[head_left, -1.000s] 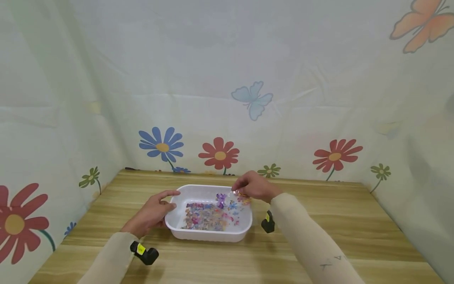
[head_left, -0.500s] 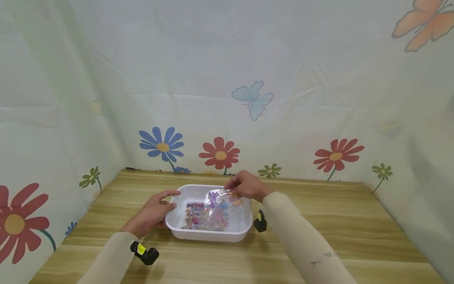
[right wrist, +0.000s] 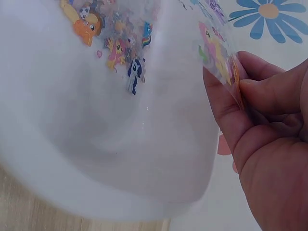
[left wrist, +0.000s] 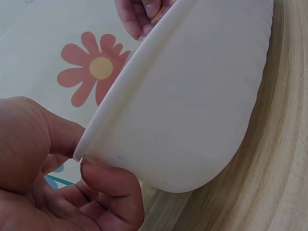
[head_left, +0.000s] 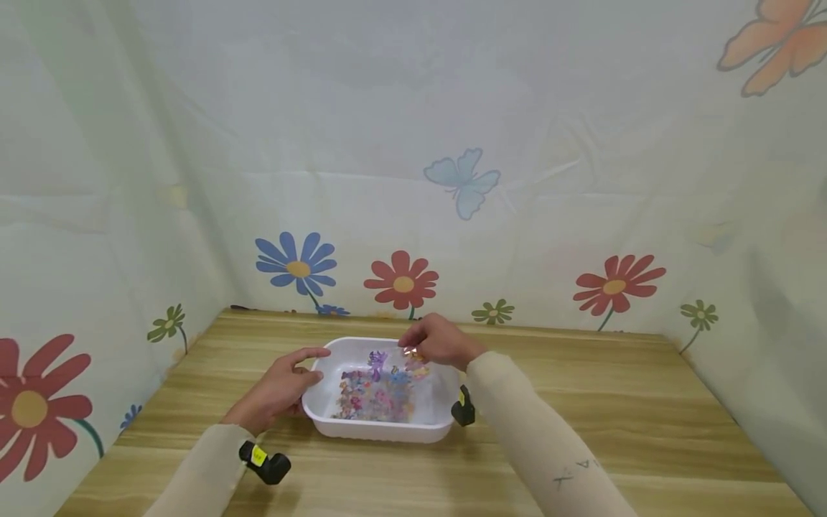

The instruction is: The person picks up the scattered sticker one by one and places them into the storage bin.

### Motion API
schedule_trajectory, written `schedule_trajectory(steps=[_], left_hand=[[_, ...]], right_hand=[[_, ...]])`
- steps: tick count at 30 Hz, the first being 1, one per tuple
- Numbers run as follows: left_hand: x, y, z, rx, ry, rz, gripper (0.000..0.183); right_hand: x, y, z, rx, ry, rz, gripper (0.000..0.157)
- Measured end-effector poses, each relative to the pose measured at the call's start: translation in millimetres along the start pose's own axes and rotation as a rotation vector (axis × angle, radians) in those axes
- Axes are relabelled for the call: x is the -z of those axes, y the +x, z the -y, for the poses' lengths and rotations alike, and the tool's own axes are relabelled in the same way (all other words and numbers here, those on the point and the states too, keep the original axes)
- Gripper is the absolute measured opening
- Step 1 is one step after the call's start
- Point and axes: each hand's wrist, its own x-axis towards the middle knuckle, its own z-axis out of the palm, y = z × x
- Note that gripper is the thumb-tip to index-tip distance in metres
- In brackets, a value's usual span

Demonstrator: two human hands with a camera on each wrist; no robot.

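A white plastic tray (head_left: 381,432) stands on the table. My left hand (head_left: 278,388) grips its left end; in the left wrist view, the hand's (left wrist: 29,139) thumb and a curled finger pinch the tray's rim. Over the tray's back right part, my right hand (head_left: 442,342) pinches the edge of a clear sticker sheet (right wrist: 216,50) printed with colourful cartoon ponies. That sheet hangs tilted above the tray, purple and blue ponies showing on it in the head view. More clear pony stickers (right wrist: 118,45) lie on the tray floor, partly behind the held sheet.
A wood-grain table (head_left: 581,402) surrounds the tray. Behind it and at both sides hangs a pale cloth (head_left: 362,143) with flowers and butterflies. Black wrist cameras, one of them the left camera (head_left: 265,463), stick out from both sleeves near the tray.
My right hand has moved left over the tray, carrying the sticker sheet with it so that it covers more of the stickers below. The left hand and the tray have stayed put.
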Motion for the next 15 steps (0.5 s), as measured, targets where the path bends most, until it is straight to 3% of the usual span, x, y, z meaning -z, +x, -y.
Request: schedule_trajectory(steps=[12,15], left_hand=[[0.1,-0.3,0.8,0.0,-0.01,-0.003,0.048],[0.0,-0.1,0.6,-0.005,-0.016,0.005,0.049]], right_hand=[[-12.3,4.1,5.5,0.009,-0.005,-0.001,0.041],[-15.2,5.1,5.7,0.023,-0.014,-0.005,0.038]])
